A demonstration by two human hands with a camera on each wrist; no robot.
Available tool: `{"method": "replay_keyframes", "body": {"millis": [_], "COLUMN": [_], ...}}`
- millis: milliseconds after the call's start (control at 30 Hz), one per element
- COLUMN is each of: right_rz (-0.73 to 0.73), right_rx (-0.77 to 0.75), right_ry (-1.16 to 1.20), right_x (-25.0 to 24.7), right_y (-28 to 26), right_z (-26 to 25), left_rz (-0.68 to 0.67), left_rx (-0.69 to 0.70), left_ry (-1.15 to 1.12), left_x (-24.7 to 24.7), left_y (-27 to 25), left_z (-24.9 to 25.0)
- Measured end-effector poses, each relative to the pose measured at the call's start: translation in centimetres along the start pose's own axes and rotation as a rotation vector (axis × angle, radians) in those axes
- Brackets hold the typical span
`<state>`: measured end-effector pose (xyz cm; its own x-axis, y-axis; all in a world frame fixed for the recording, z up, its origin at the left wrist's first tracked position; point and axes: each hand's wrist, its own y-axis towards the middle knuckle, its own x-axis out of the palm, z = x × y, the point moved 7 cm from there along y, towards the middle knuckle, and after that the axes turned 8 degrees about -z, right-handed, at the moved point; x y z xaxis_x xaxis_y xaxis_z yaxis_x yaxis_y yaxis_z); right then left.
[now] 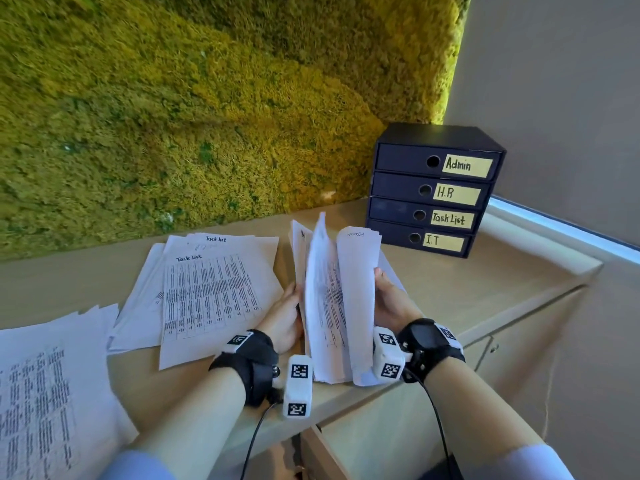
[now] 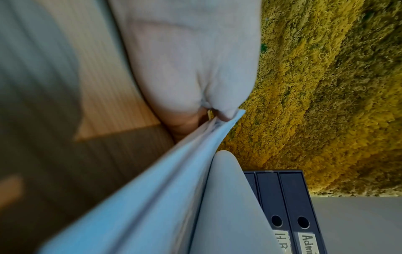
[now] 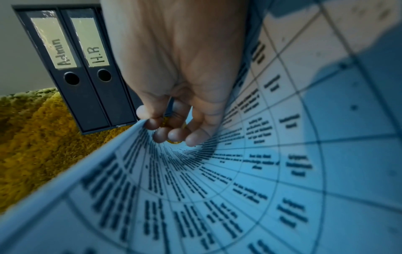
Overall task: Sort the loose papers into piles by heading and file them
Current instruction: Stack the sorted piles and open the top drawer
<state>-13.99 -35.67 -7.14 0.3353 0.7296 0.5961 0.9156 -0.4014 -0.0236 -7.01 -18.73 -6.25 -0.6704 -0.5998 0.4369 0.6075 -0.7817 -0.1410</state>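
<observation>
Both hands hold a sheaf of printed papers [image 1: 329, 299] upright on its lower edge on the wooden counter [image 1: 467, 289], fanned apart at the top. My left hand [image 1: 285, 315] grips the left sheets, thumb on their edge [image 2: 226, 113]. My right hand [image 1: 391, 299] holds the right sheets, its fingertips [image 3: 174, 134] curled over a curved table-printed page [image 3: 239, 189]. A pile headed "Task List" [image 1: 207, 292] lies flat to the left. A dark drawer box [image 1: 433, 188] labelled Admin, H.R, Task List and I.T stands at the back right, all drawers closed.
Another spread of printed sheets [image 1: 45, 393] lies at the near left of the counter. A moss-covered wall [image 1: 207, 116] runs behind, and a grey wall [image 1: 571, 98] closes the right side. The counter's front edge and cabinet doors [image 1: 450, 410] are below my wrists.
</observation>
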Motion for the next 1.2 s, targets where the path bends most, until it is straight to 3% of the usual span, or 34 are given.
{"method": "replay_keyframes", "body": {"millis": [200,300,367,467,533,600,633,667,733,767,833,867,1000,1100,1200], "right_rz": [0.016,-0.002,-0.092,-0.199,-0.124,0.187,0.340,0.374,0.169,0.029,-0.116,-0.107,-0.232,-0.361,-0.336], "right_rx": [-0.003,0.016,0.039,0.160,0.176,0.110,0.051,0.045,0.065,0.046,-0.083,-0.148,-0.312,-0.320,-0.409], "right_ry": [-0.083,-0.213,-0.476,-0.926,-1.108,-1.280,-1.232,-1.043,-0.618,-0.548,-0.539,-0.571,-0.673,-0.668,-0.607], "right_x": [0.3,1.1,3.1,5.4,5.2,3.3,2.1,1.5,2.6,4.3,8.5,10.1,15.5,17.1,18.9], "right_y": [0.2,-0.1,-0.8,-1.9,-2.7,-3.6,-4.5,-5.2,-5.4,-5.6,-6.2,-6.4,-7.6,-7.9,-8.1], "right_z": [0.1,0.4,0.5,0.6,-1.4,-5.7,-8.1,-9.7,-10.8,-11.7,-13.7,-14.4,-15.6,-14.4,-15.6], "left_rz": [0.011,-0.028,-0.035,0.089,0.097,0.114,0.117,0.134,0.177,0.198,0.216,0.229,0.289,0.310,0.295], "left_rx": [-0.008,-0.032,-0.064,-0.062,-0.045,-0.037,-0.016,0.023,0.154,0.239,0.402,0.488,0.796,0.845,0.867], "left_ry": [-0.046,0.054,0.149,0.387,0.438,0.432,0.416,0.410,0.413,0.427,0.498,0.498,0.334,0.399,0.419], "left_x": [-0.1,1.1,1.7,0.7,-1.2,-3.0,-2.0,-0.8,0.1,0.6,2.2,2.9,4.1,4.5,6.0], "left_y": [0.1,-0.3,-0.6,-0.3,1.1,1.2,-0.9,-3.2,-5.6,-6.6,-8.4,-9.2,-12.8,-13.4,-13.6], "left_z": [-0.1,0.0,0.1,0.6,0.7,1.8,3.9,6.3,10.2,12.3,16.2,17.9,22.8,23.8,25.8]}}
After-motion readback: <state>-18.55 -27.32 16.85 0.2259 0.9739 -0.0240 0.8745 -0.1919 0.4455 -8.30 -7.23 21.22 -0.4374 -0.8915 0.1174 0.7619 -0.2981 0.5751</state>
